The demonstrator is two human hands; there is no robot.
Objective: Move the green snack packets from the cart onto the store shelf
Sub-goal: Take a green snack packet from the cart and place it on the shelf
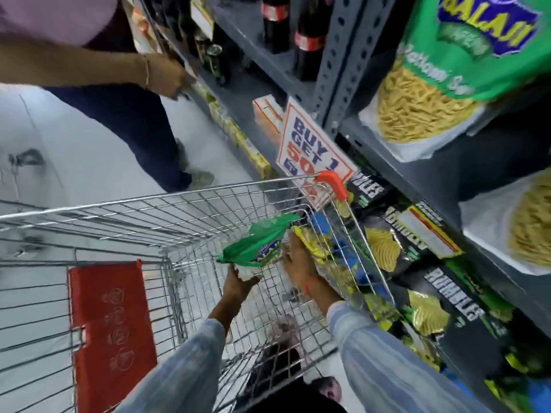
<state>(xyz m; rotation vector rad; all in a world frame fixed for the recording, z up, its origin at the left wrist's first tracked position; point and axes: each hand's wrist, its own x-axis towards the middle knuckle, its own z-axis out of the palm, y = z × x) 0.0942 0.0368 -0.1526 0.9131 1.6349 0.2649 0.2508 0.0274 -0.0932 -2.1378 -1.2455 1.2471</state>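
Both forearms, in pale striped sleeves, reach down into the wire cart (208,216). The left hand (238,283) is raised inside the basket with its fingers (234,271) pinched on the lower edge of one green snack packet (259,244), which hangs tilted above the cart's mesh floor, its blue logo partly readable but blurred. The right hand (299,259), a red thread at its wrist, presses against a yellow and blue packet (316,242) leaning on the cart's right wall; whether those fingers are closed on it or only laid flat I cannot tell. On the store shelf (387,150) to the right stand three packets of yellow sev: one green one (465,49) marked "BALAJI" at the top, two others below showing mostly their clear windows. The lower shelf holds a row of at least three black and green crisp bags (441,296) reading "RUMBLES". A white sign (313,150) by the red cart corner says "BUY 1 GET 50". A second person (119,93) stands at the far shelf beside two dark cola bottles (307,40).
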